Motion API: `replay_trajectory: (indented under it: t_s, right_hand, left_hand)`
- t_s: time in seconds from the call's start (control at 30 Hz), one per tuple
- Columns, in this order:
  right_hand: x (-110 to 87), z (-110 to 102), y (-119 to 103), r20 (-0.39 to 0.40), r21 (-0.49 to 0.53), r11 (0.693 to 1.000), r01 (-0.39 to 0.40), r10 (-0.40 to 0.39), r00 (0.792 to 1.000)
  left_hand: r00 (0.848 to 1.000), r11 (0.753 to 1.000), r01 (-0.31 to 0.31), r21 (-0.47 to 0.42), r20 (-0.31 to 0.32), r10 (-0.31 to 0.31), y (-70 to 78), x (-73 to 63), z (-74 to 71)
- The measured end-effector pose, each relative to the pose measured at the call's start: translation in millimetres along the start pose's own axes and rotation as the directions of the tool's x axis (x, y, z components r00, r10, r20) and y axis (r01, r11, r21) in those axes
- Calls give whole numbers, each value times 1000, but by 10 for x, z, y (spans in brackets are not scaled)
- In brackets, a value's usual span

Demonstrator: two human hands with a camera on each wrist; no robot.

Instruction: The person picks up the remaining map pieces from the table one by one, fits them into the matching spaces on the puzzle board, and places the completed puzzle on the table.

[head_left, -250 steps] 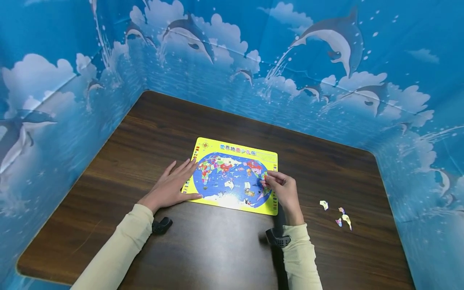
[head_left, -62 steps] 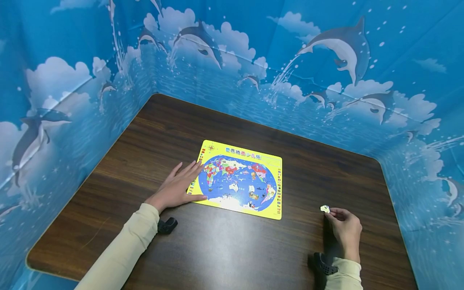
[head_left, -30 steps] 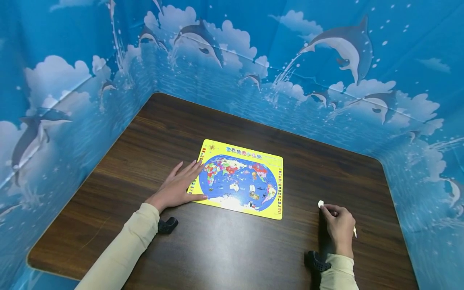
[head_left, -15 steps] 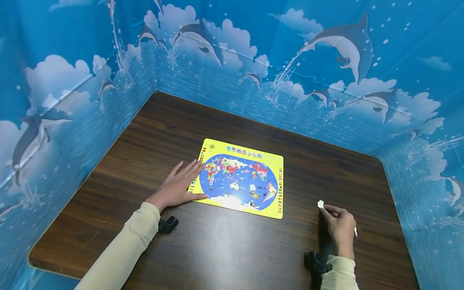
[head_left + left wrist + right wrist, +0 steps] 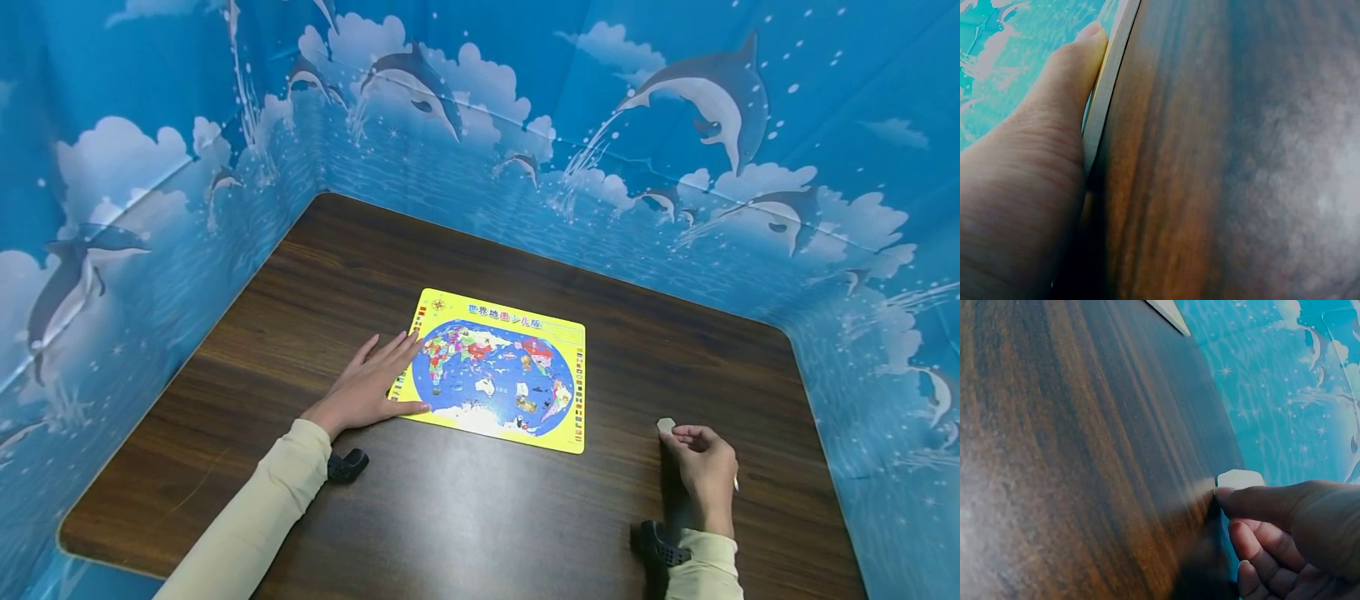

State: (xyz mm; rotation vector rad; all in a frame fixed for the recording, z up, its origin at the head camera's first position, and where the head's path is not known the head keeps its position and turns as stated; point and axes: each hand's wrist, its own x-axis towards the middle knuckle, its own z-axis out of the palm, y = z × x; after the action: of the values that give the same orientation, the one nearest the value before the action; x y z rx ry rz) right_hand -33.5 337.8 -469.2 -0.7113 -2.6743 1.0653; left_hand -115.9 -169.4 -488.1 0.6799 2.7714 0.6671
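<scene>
A yellow-bordered world map puzzle board (image 5: 465, 392) lies flat on the table. My left hand (image 5: 366, 387) rests on its left side with the fingers spread straight; in the left wrist view the thumb (image 5: 1063, 94) lies along the board's edge. To the right of the board, my right hand (image 5: 707, 468) pinches a small puzzle piece (image 5: 665, 425) between thumb and fingers. Its pale, unprinted side shows, in the right wrist view as well. Behind the right hand a sliver of a loose puzzle piece (image 5: 736, 482) peeks out; the rest of it is hidden.
The dark wooden table (image 5: 480, 525) is bordered by a blue dolphin-printed curtain (image 5: 450, 167) at the back and sides. A black wrist camera (image 5: 347, 466) sits at the left wrist, another black camera (image 5: 660, 543) at the right.
My right hand left the board's right side for the loose pieces and took hold of one. Since then the piece has turned from printed to pale side. My left hand stays on the board.
</scene>
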Motion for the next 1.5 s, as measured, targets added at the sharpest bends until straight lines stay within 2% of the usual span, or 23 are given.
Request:
replay_trajectory:
  t_s: [0.1, 0.33, 0.43, 0.53, 0.63, 0.73, 0.8, 0.87, 1.0, 1.2, 1.3, 1.5]
  right_hand:
    - [-8, 17, -2, 14, 30, 1000, -2, 1, 1000]
    - [-33, 50, -55, 8, 21, 1000, -8, 8, 1000]
    - [-32, 71, -101, -3, 63, 998, -3, 3, 1000]
    - [-18, 108, -154, -9, 150, 989, 17, -15, 1000]
    - [-9, 163, -222, 9, 327, 945, 28, -32, 999]
    - [-16, 221, -302, 58, 515, 857, 13, -50, 997]
    - [-29, 257, -361, 94, 589, 808, 1, -70, 993]
    - [-42, 289, -416, 108, 612, 791, 9, -95, 990]
    - [-54, 350, -505, 113, 608, 792, 54, -154, 982]
    - [-82, 412, -564, 107, 567, 818, 101, -195, 975]
    - [-105, 438, -560, 110, 568, 817, 98, -194, 975]
    - [-164, 502, -545, 89, 582, 811, 56, -132, 987]
  left_hand:
    - [1000, 1000, -1, -3, -3, 1, -9, -2, 6]
    - [1000, 1000, -10, -2, -12, 10, -13, -9, 13]
    - [1000, 1000, -5, 3, -3, 5, -12, -12, 13]
    - [1000, 1000, -1, 0, 5, 1, -6, -15, 8]
    - [1000, 1000, 1, 0, 7, -1, -3, -17, 8]
    - [1000, 1000, -6, -2, 2, 6, -4, -17, 10]
    - [1000, 1000, -10, -1, -2, 10, -4, -17, 12]
    - [1000, 1000, -15, -3, -5, 15, -5, -16, 17]
    - [1000, 1000, -24, -8, -14, 24, -14, -12, 31]
    - [1000, 1000, -25, -11, -10, 25, -18, -13, 30]
    - [1000, 1000, -26, -11, -13, 26, -12, -16, 27]
    - [1000, 1000, -23, -12, -19, 23, -16, -16, 17]
